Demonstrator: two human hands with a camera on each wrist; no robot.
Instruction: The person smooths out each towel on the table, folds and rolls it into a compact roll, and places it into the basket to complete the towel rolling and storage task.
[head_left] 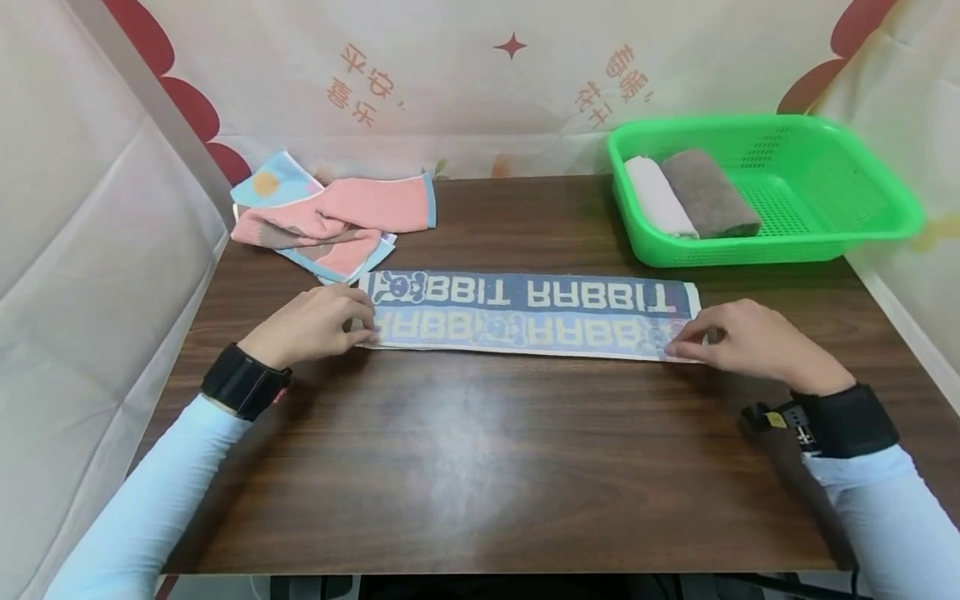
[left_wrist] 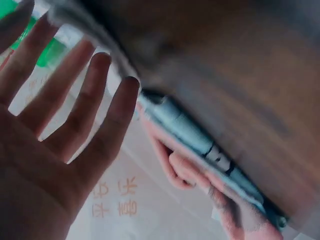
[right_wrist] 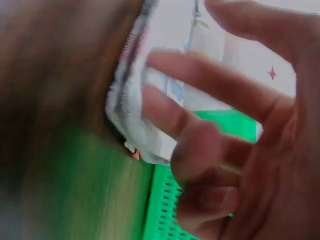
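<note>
A: Landmark = green basket (head_left: pixel 757 254); "front" = person's side. Where's the blue towel (head_left: pixel 525 315)?

B: Front-left of basket, not touching it. Long narrow strip, lies left-right; its right end is in front of basket's left part. Pale borders, white lettering upside down. Right wrist view shows a layered edge, blurred.

A: Left hand (head_left: pixel 318 323)?

B: Farther left of basket, at the towel's left end. Head view: thumb and index close together on the near corner. Left wrist view: fingers spread and mostly straight, thumb cropped. Can't tell if it pinches or only touches.

A: Right hand (head_left: pixel 757 346)?

B: Straight in front of basket, at the towel's right end. Index and middle reach the edge, last two curled. Thumb near them in head view, apart in right wrist view. Grasp: can't tell.

A: Rest?

B: Inside basket, left part: white towel (head_left: pixel 662 197) and gray-brown towel (head_left: pixel 711 194), both folded, side by side. Well left of basket: crumpled pink cloth (head_left: pixel 397 206) over light-blue cloth (head_left: pixel 288 179). Under basket: brown wood-grain table (head_left: pixel 540 467). Behind basket: printed curtain (head_left: pixel 450 92).
</note>
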